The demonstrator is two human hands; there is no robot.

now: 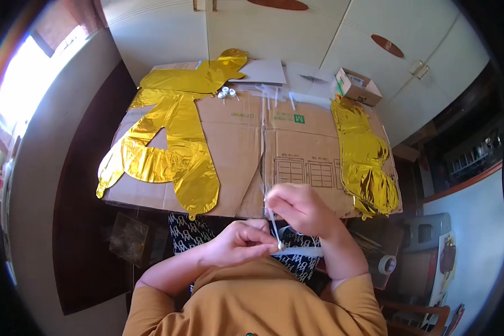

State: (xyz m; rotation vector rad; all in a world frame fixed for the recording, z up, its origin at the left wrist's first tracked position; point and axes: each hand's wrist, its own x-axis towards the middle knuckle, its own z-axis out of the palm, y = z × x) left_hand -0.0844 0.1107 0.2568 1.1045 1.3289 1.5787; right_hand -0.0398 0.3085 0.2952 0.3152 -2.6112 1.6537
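Observation:
Close to my lap, my left hand [245,242] pinches a small pale knob-like piece [280,246] between thumb and fingertips; it is too small to make out its kind. A thin white ribbon-like strand [274,223] runs up from that piece to my right hand [298,208]. The fingers of my right hand are closed around the strand's upper end, just over the table's front edge. On the left of the cardboard lies a flat gold foil balloon [179,134] shaped like the letter A. More gold foil balloons [367,159] lie along the right side.
Flattened cardboard [235,145] covers the table. Toward the back are another gold foil balloon [179,79], several small white rolls [227,92], clear straw-like tubes [276,96] and a small open box [358,88]. White cabinets [274,33] stand behind. A tape roll [387,264] is at lower right.

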